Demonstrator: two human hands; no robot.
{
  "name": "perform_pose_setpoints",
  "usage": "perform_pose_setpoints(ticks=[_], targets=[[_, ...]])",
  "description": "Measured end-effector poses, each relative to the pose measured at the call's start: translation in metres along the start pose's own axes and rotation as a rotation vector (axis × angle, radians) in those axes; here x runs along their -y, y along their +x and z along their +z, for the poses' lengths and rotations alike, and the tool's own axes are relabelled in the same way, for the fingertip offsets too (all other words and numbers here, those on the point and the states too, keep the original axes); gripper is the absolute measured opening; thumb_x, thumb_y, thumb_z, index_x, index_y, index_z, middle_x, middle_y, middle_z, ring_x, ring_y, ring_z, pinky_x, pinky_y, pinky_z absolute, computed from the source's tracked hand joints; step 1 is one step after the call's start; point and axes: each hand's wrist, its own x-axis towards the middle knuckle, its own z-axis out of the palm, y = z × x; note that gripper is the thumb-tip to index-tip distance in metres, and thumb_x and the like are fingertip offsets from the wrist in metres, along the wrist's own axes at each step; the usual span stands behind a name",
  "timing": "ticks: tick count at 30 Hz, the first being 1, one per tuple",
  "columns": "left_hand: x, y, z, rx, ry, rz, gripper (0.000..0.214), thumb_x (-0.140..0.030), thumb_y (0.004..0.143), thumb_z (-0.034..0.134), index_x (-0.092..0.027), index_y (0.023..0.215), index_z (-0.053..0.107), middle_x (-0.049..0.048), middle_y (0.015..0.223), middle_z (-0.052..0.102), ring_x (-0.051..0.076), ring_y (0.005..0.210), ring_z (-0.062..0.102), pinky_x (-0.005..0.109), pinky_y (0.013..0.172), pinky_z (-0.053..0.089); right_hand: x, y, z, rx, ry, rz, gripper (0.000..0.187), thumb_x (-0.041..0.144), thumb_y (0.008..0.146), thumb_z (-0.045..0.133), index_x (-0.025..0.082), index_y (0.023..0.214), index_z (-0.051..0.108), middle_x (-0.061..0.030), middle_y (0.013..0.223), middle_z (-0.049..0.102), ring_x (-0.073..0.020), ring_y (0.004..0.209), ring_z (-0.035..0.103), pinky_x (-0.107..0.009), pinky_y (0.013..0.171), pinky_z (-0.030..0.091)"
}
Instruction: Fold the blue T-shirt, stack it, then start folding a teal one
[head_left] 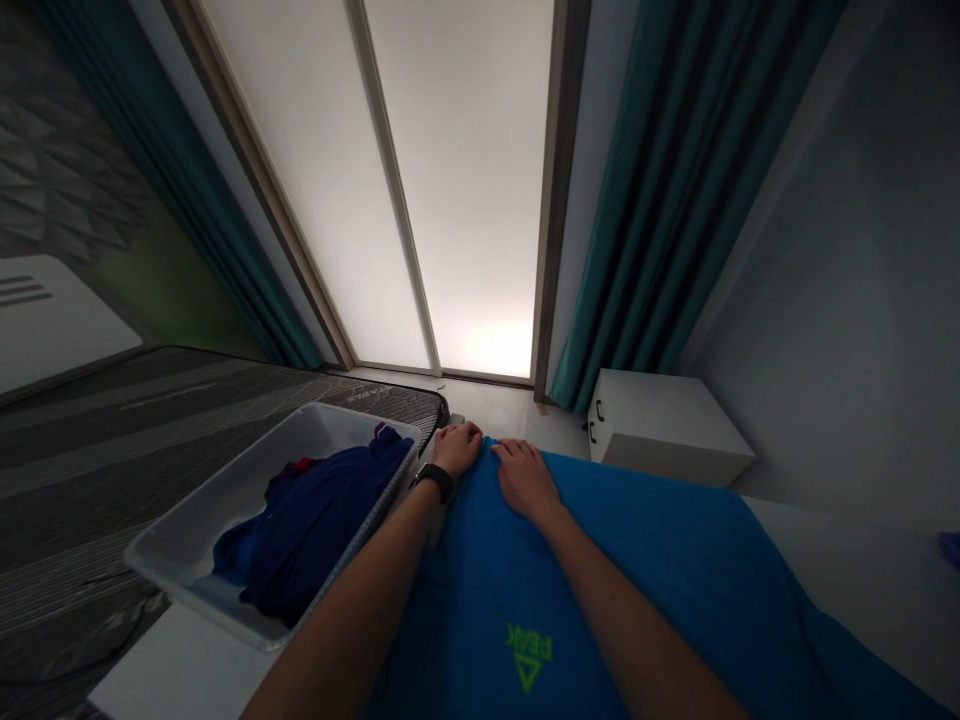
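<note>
A bright blue shirt [637, 540] with a green PEAK logo lies spread out below me, its print upside down from my side. At the shirt's far left corner, my left hand [457, 447], with a dark watch on its wrist, is closed on the fabric edge. Just right of it, my right hand [525, 478] rests over the cloth, fingers bent and gripping the far edge. The two hands are a small gap apart, with a bit of blue cloth between them. Their fingertips are partly hidden.
Left of my arm, a translucent plastic bin [172, 530] holds dark blue clothes [322, 520]. Behind it is a grey striped bed [225, 390]. A white drawer cabinet [675, 410] stands at right, near teal curtains [667, 200]. Frosted sliding doors [465, 180] are ahead.
</note>
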Motion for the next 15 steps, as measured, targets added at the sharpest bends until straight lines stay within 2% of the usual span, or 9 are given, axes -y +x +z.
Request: perform_pose_setpoints(ticks=[9, 12, 15], targets=[[-0.004, 0.025, -0.005, 0.208, 0.013, 0.037, 0.028, -0.044, 0.086, 0.053, -0.025, 0.092, 0.073, -0.0001, 0.093, 0.075, 0.021, 0.100, 0.065, 0.034, 0.100, 0.035, -0.003, 0.002, -0.001, -0.042, 0.079, 0.093, 0.041, 0.014, 0.092, 0.033, 0.019, 0.126, 0.056, -0.0087, 0.128, 0.060, -0.0220, 0.117, 0.048, -0.033, 0.102, 0.031], [-0.012, 0.025, -0.008, 0.212, 0.061, 0.074, 0.028, -0.043, 0.087, 0.053, -0.024, 0.093, 0.072, 0.0017, 0.095, 0.074, 0.022, 0.097, 0.065, 0.035, 0.096, 0.040, -0.004, 0.002, 0.000, -0.065, 0.075, 0.156, 0.040, 0.014, 0.092, 0.033, 0.018, 0.123, 0.057, -0.0087, 0.123, 0.061, -0.0220, 0.113, 0.050, -0.033, 0.099, 0.032], [-0.023, 0.020, -0.010, 0.167, 0.130, 0.132, 0.024, -0.038, 0.087, 0.053, -0.023, 0.094, 0.071, 0.0065, 0.105, 0.070, 0.025, 0.102, 0.063, 0.039, 0.093, 0.043, -0.006, 0.003, 0.001, -0.092, 0.063, 0.212, 0.039, 0.014, 0.091, 0.035, 0.018, 0.123, 0.058, -0.0089, 0.120, 0.062, -0.0222, 0.111, 0.050, -0.032, 0.098, 0.032]])
